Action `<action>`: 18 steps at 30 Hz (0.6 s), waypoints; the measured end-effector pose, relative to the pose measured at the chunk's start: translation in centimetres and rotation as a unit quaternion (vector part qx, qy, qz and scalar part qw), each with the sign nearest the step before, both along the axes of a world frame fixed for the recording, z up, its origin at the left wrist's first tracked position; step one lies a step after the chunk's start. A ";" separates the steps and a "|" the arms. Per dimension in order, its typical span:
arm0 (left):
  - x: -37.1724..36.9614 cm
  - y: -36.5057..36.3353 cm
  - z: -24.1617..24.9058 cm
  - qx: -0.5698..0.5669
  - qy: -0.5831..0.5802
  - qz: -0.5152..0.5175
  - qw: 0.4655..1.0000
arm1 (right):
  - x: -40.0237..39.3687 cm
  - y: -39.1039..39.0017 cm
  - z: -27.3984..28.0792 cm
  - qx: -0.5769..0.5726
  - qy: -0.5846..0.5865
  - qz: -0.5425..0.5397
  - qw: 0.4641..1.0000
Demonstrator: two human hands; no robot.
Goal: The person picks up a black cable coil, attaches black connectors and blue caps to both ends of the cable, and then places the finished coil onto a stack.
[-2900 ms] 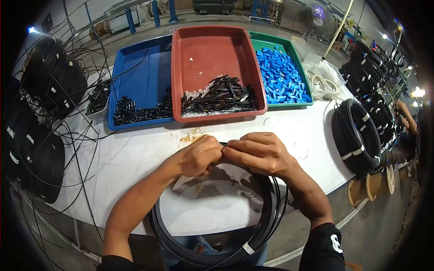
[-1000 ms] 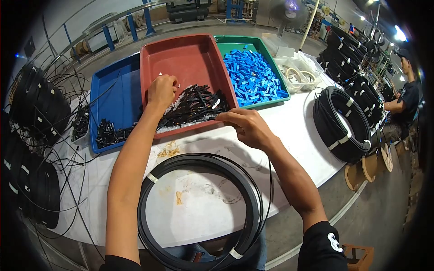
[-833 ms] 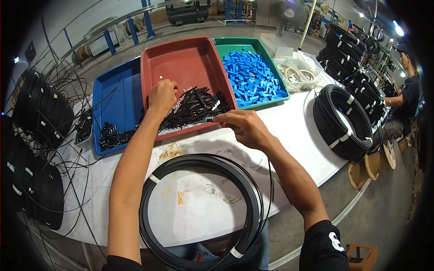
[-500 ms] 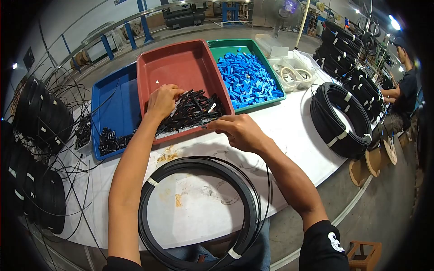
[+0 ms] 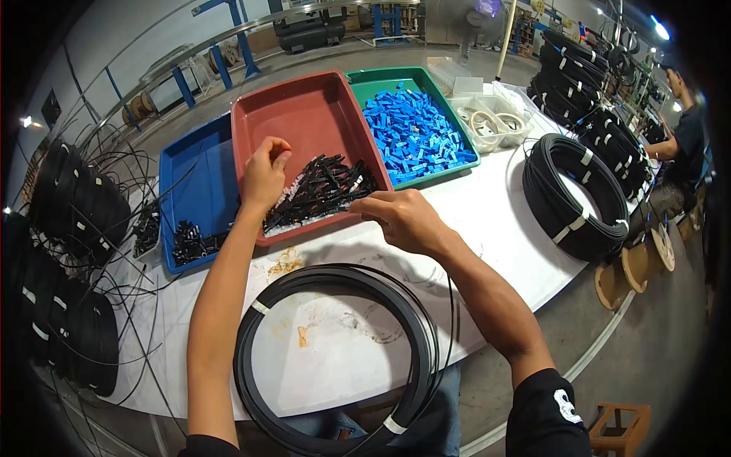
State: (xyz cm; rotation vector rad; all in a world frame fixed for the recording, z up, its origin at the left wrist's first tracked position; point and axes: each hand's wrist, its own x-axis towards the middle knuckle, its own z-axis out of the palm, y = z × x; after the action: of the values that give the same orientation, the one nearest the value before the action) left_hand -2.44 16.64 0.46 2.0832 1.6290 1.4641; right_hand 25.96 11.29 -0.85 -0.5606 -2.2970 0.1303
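Observation:
My left hand [image 5: 265, 179] hovers over the red tray [image 5: 297, 103], fingers curled, with a gap between index finger and thumb; nothing shows in it. Just right of it lies a pile of thin black connector-like parts [image 5: 327, 186]. At the tray's front right corner my right hand [image 5: 400, 217] is closed in a pinch, apparently on the end of a black cable that runs up under my forearm; the fingers hide the tip. Below both hands, a coil of black cable [image 5: 247, 346] rests at the table's near edge, bound with white tape.
A blue tray [image 5: 194, 160] with small black parts stands left, a green tray [image 5: 474, 156] of blue pieces right. Beyond is a clear bin [image 5: 495, 141] of tape rolls. Cable coils [image 5: 575, 198] flank the table [image 5: 495, 228]. A co-worker [image 5: 689, 137] is far right.
My left hand has lifted up and away from the black parts, toward the tray's left side. The right hand stays nearly in place; the dark tip at its fingers no longer shows.

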 end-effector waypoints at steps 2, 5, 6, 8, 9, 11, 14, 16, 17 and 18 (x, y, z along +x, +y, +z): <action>-0.2 -1.8 0.3 -0.026 -0.111 -0.027 0.993 | -0.3 -0.2 0.0 -0.003 0.030 0.002 1.000; 1.8 -6.7 1.0 -0.081 -0.283 -0.171 0.940 | -0.6 -0.6 0.2 -0.002 0.073 0.007 0.997; 2.2 -8.0 0.6 -0.108 -0.337 -0.220 0.909 | -0.7 -0.8 0.3 -0.002 0.088 0.011 0.996; 3.3 -10.0 -0.1 -0.130 -0.415 -0.280 0.856 | -0.9 -1.0 0.4 -0.002 0.109 0.025 0.994; 3.6 -10.7 -0.2 -0.146 -0.428 -0.279 0.847 | -1.0 -1.1 0.5 -0.002 0.128 0.036 0.991; 4.0 -11.3 0.2 -0.158 -0.442 -0.278 0.838 | -1.2 -1.4 0.8 -0.008 0.139 0.051 0.989; 4.0 -11.3 0.5 -0.180 -0.458 -0.291 0.820 | -1.3 -1.9 1.2 -0.027 0.144 0.060 0.987; 4.1 -11.0 -0.2 -0.165 -0.452 -0.302 0.823 | -1.4 -2.1 1.1 -0.042 0.146 0.061 0.987; 4.2 -11.0 -0.4 -0.167 -0.462 -0.297 0.819 | -1.4 -2.1 1.0 -0.048 0.147 0.058 0.986; 4.3 -10.9 -0.4 -0.166 -0.463 -0.297 0.819 | -1.4 -2.1 1.1 -0.048 0.146 0.058 0.986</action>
State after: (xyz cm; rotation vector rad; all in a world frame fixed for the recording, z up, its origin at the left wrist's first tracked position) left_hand 1.83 5.72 0.11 1.1552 0.6828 1.4336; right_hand 24.56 9.14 0.23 -0.4247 -2.0438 0.3573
